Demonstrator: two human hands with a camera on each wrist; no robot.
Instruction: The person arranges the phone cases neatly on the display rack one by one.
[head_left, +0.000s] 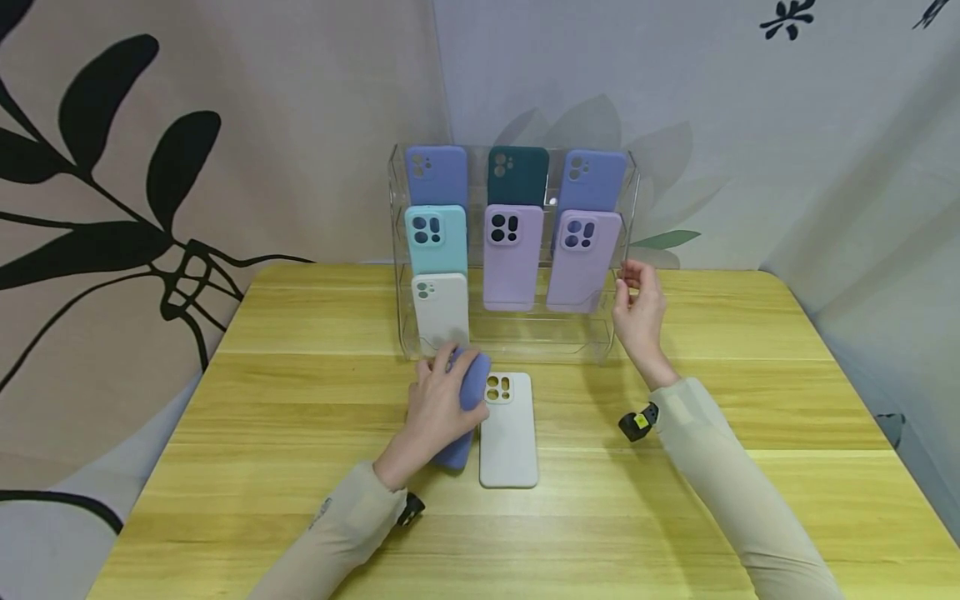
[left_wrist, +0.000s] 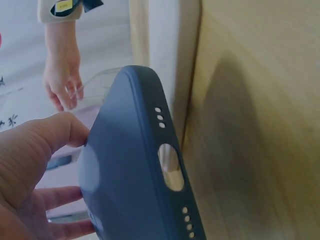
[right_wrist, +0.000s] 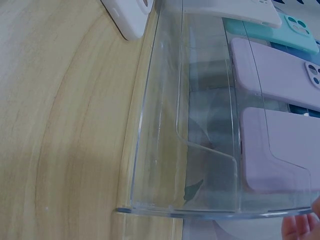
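Observation:
My left hand (head_left: 433,408) grips a blue phone case (head_left: 472,390) tilted up on its edge, just in front of the clear stepped display rack (head_left: 540,342). In the left wrist view, the case's end (left_wrist: 165,135) shows a port cutout and small round holes; thumb and fingers hold its sides. A white phone case (head_left: 510,442) lies flat on the table right beside it. At the rack's right side, my right hand (head_left: 642,310) pinches the edge of the side panel; its fingertips (right_wrist: 300,227) are partly cut off in the right wrist view.
Upper tier: two blue cases and a dark green case (head_left: 517,175). Middle tier: a turquoise case (head_left: 436,242) and two lilac cases (head_left: 513,267). Lower tier: a white case (head_left: 441,308) at left. The rack stands on a wooden table (head_left: 315,400) against a patterned cloth backdrop.

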